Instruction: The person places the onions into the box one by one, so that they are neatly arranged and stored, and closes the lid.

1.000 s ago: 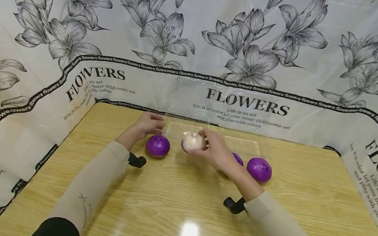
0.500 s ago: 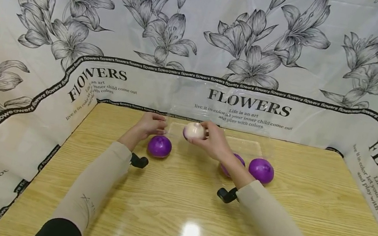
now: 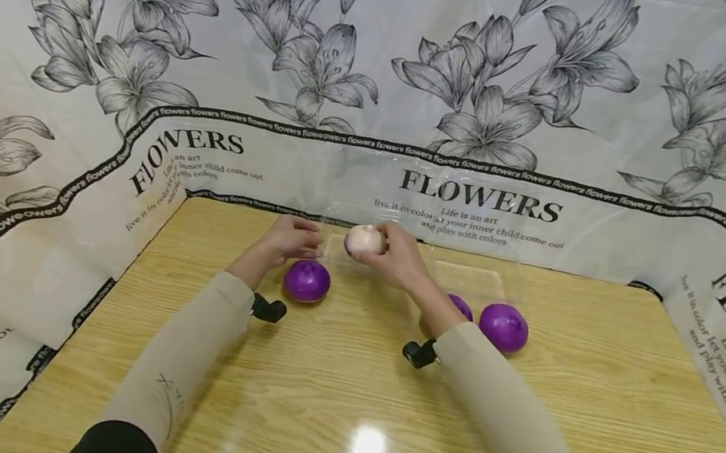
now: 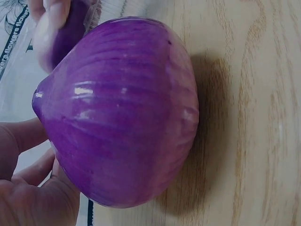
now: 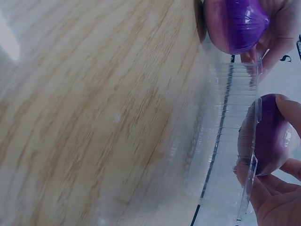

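Note:
A purple and white onion (image 3: 365,241) is held by my right hand (image 3: 396,255), its thumb and fingers round the sides. It hangs over the left part of a clear plastic box (image 3: 470,279), and in the right wrist view the box's rim (image 5: 257,127) crosses in front of it. My left hand (image 3: 290,238) is at the box's left end, where its fingers appear to pinch the edge. Just in front of that hand sits a purple onion (image 3: 306,281) on the table, large in the left wrist view (image 4: 122,113) and partly covering the fingers.
Right of centre lie two more purple onions, one (image 3: 503,328) in full view, the other (image 3: 460,307) partly behind my right forearm. The box's clear lid (image 3: 370,187) stands raised against the flower-printed cloth (image 3: 314,88). A wooden table (image 3: 304,394) spreads in front.
My right hand has carried the onion a little left and farther back, over the box. The left hand has stayed in place at the box's end.

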The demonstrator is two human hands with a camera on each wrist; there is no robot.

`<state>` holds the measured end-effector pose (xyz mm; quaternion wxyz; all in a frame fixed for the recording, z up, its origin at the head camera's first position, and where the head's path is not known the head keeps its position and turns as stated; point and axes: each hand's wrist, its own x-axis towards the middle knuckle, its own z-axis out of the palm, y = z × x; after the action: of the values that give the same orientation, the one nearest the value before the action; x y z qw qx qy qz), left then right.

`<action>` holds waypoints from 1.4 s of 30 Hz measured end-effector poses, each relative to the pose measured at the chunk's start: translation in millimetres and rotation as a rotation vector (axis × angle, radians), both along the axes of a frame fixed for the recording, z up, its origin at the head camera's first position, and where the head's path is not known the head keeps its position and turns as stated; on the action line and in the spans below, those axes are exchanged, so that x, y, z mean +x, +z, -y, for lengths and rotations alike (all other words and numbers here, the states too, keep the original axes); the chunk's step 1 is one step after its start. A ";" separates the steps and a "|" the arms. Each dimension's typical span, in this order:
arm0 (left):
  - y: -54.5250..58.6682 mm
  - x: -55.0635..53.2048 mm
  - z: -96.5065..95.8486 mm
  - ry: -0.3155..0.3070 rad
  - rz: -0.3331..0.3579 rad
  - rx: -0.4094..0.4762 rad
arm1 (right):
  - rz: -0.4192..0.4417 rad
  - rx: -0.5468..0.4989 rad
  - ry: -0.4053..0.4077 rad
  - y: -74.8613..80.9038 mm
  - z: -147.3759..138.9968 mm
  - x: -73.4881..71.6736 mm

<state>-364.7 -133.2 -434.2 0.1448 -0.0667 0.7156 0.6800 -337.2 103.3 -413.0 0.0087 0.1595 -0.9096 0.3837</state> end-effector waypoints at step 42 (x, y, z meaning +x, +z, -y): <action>0.8 0.5 -0.2 0.008 0.005 0.000 | 0.100 0.102 -0.007 -17.1 42.1 -33.7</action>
<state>-364.2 -132.9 -433.5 0.1436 -0.0713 0.7151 0.6804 -370.9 61.2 -430.1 -0.0433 0.1372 -0.9278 0.3443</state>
